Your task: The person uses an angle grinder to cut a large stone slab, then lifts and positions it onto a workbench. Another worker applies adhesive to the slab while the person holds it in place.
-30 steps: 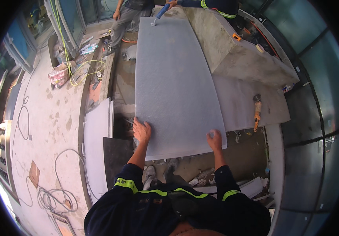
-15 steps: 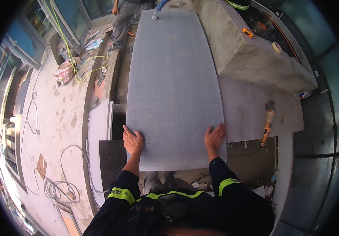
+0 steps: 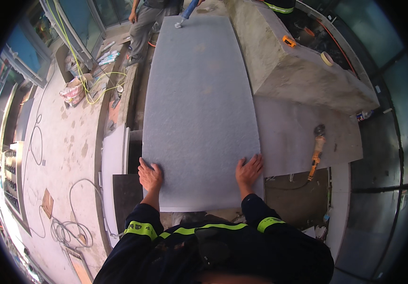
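Observation:
A long grey stone-like slab (image 3: 199, 113) stretches away from me, wider at the near end. My left hand (image 3: 150, 176) lies on its left edge by the near corner, thumb apart and fingers spread. At the right edge my right hand (image 3: 250, 171) rests flat on the surface, its fingers also spread. Neither hand is wrapped round the slab as far as I can see; whether any fingertips hook under the edges is hidden. On the slab's far end a blue, rod-like thing with a whitish tip (image 3: 179, 25) touches the surface; its kind is unclear.
A co-worker's legs (image 3: 142, 33) stand at the far left. An angle grinder (image 3: 316, 151) with an orange body lies on a grey sheet (image 3: 289, 132) to the right. Behind it rises a concrete block (image 3: 308, 80) with an orange tape measure (image 3: 289, 41) on top. Cable coils (image 3: 71, 231) lie left.
The whole view has shifted slightly, so the slab and surroundings appear a little further left and lower. Both hands stay on the slab's edges. More of the blue thing shows at the far end.

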### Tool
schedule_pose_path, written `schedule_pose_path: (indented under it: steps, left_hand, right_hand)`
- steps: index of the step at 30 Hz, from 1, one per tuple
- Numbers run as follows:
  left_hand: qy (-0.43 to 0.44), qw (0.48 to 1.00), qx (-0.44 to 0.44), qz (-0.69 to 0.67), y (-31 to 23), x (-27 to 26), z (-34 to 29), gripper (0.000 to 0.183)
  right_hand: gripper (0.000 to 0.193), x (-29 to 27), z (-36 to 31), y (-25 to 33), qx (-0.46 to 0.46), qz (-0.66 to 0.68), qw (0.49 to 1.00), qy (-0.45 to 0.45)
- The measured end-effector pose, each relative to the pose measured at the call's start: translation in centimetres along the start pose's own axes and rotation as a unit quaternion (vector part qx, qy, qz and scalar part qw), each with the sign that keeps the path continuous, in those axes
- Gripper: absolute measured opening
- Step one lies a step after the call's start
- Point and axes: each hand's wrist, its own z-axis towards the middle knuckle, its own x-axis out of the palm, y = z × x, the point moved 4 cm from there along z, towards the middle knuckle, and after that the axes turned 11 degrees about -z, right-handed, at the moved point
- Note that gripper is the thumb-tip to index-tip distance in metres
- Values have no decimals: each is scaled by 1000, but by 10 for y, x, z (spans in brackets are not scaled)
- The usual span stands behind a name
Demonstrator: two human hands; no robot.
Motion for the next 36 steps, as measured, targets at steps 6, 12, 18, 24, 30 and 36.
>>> schedule_pose_path:
  steps: [6, 12, 18, 24, 30, 36]
  left_hand:
    - [6, 1000, -6, -1, 1, 2, 3, 72]
    - [10, 1000, -17, 15, 1, 3, 4, 72]
    - [12, 1000, -16, 18, -1, 5, 5, 73]
    - [24, 999, -28, 12, 1, 7, 7, 71]
    - [26, 999, -29, 20, 4, 10, 7, 71]
    - [21, 999, -22, 14, 2, 8, 6, 72]
  right_hand:
    - [65, -2, 2, 1, 3, 11, 1000, 18]
    - [65, -1, 3, 2, 6, 9, 1000, 25]
    - [65, -2, 5, 3, 1, -5, 1000, 21]
    - [65, -4, 5, 4, 4, -8, 1000, 19]
    - [65, -6, 5, 3, 8, -7, 1000, 26]
    - [65, -7, 5, 3, 4, -6, 1000, 28]
